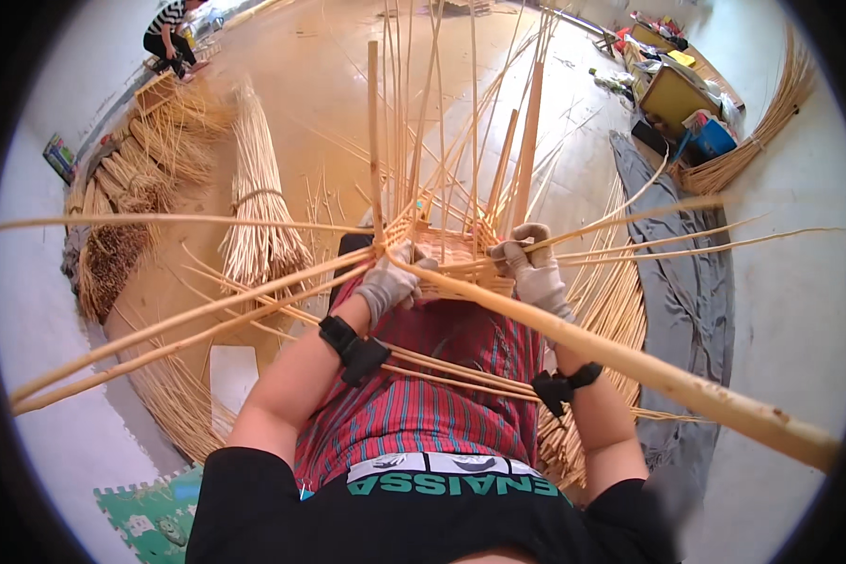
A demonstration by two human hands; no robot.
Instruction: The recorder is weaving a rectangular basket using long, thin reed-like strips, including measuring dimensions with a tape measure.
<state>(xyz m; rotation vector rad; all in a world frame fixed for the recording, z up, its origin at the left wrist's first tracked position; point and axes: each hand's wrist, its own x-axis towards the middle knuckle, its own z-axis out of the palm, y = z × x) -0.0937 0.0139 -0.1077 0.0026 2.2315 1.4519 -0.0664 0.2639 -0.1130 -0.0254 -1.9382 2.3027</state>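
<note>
A partly woven wicker basket (pixel 449 246) rests over my lap, with tall upright stakes (pixel 374 132) rising from its corners. My left hand (pixel 390 282), in a pale work glove, is closed around the near left corner, where several willow rods cross. From that corner a thick willow rod (pixel 611 350) runs across the front toward the lower right, close to the camera. At the near right corner my right hand (pixel 534 268), also gloved, has its fingers curled around a willow rod (pixel 620 218) that sticks out to the right. Long loose rods (pixel 188 315) extend left from the basket.
Willow bundles (pixel 261 211) lie on the left floor, with darker bundles (pixel 127 202) by the wall. More rods (pixel 603 310) lie on a grey cloth (pixel 681 282) at right. A cluttered box (pixel 672 99) stands far right. Another person (pixel 169 38) bends at far left.
</note>
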